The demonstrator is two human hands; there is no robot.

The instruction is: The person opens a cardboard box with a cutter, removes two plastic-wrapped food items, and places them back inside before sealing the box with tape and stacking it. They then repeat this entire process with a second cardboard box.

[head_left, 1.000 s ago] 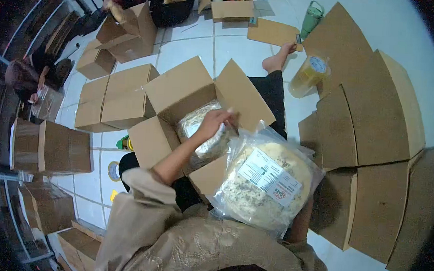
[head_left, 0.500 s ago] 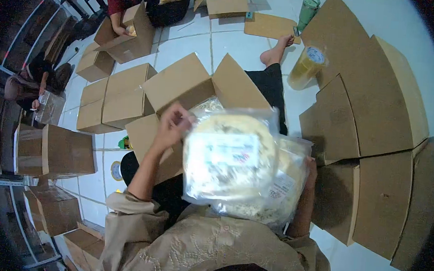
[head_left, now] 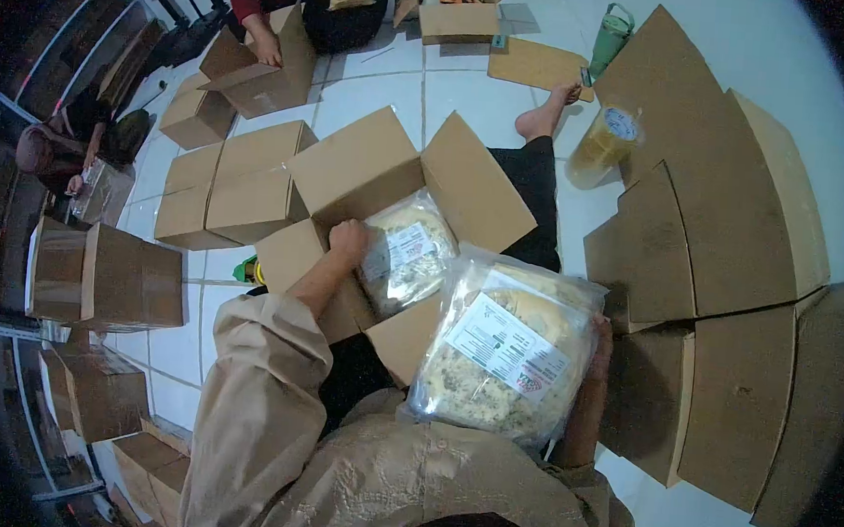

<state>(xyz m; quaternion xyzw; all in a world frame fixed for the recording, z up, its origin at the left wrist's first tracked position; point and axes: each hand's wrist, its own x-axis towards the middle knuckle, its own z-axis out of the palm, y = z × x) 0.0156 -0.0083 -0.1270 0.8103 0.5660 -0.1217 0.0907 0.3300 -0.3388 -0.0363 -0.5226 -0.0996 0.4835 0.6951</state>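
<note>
An open cardboard box [head_left: 358, 166] stands between my legs with its flaps spread. Inside it lies a round flatbread in clear plastic [head_left: 408, 246] with a white label. My left hand [head_left: 349, 241] reaches over the box's left side, fingers curled at that pack's left edge. Against my lap leans a stack of similar flatbread packs [head_left: 502, 351], the front one speckled and labelled. My right hand [head_left: 601, 348] grips the stack's right edge; its fingers are partly hidden behind the plastic.
Closed boxes [head_left: 253, 184] stand beyond on the left. Flattened cardboard [head_left: 717, 175] leans on the right, near tape rolls [head_left: 605, 144] and a green tumbler [head_left: 610, 41]. Another person's hand [head_left: 267, 49] rests at a box at the back; a second person sits far left.
My left hand has moved a flatbread pack from above my lap forward and down into the open box. My right hand still holds the remaining packs, whose front label now shows fully.
</note>
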